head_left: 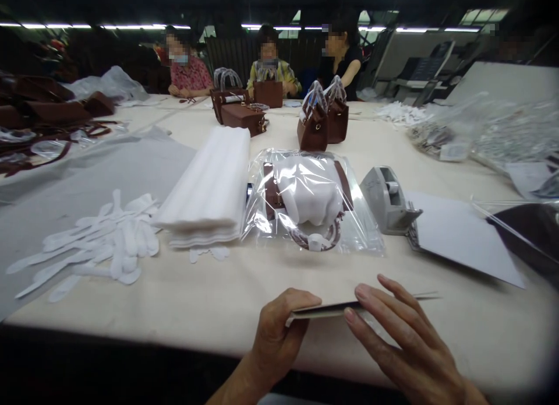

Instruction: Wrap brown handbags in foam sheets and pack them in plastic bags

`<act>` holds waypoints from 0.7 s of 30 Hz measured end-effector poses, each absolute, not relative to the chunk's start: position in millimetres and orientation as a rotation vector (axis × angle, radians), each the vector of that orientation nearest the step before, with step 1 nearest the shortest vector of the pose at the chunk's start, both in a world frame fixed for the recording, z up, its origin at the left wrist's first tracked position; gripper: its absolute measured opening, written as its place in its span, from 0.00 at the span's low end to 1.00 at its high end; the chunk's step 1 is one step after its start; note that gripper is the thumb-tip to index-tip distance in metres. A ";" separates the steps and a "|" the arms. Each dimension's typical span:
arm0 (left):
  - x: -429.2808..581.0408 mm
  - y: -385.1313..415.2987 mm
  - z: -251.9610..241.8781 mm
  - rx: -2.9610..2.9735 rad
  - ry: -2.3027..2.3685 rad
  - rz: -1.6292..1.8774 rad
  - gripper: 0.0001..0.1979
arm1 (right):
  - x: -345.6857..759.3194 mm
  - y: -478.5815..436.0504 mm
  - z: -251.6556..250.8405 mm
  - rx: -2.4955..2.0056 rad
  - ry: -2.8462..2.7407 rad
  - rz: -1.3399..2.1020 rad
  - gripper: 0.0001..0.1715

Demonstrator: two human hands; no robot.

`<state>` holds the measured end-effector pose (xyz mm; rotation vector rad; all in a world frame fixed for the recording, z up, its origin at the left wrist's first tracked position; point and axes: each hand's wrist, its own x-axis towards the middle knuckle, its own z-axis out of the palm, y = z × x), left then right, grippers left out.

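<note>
In the head view, the left hand (283, 320) is pinching one end of a thin card (327, 309) above the counter (218, 303), near its front edge. The right hand (406, 335) is curving around the other end; I cannot tell if its grip is squeezing. The card is looking light and stiff, so its edges are offering the best hold. Room is showing before the wrapped handbag (310, 192).

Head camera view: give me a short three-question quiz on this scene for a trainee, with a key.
1. True or false: the plastic-bagged handbag lies between the white foam stack and the tape dispenser.
2. What does the left hand hold?
3. Which lies left of the white foam stack: (a) tape dispenser, (b) white strips, (c) plastic-bagged handbag?

Key: 1. True. 2. A thin flat item, seen nearly edge-on. 3. b.
</note>
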<state>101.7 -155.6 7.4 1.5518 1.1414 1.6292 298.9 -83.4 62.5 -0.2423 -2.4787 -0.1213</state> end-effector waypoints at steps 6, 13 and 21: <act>101.0 -153.9 7.7 1.524 1.283 1.613 0.12 | 287.3 -86.6 62.4 -0.370 -2.386 -0.090 0.16; 104.4 -133.2 23.6 1.692 1.336 1.419 0.10 | 303.5 -60.6 116.6 -0.732 -2.582 0.252 0.05; 100.9 -107.6 15.3 1.406 1.433 1.629 0.20 | 439.9 44.9 123.9 -1.639 -1.328 0.401 0.16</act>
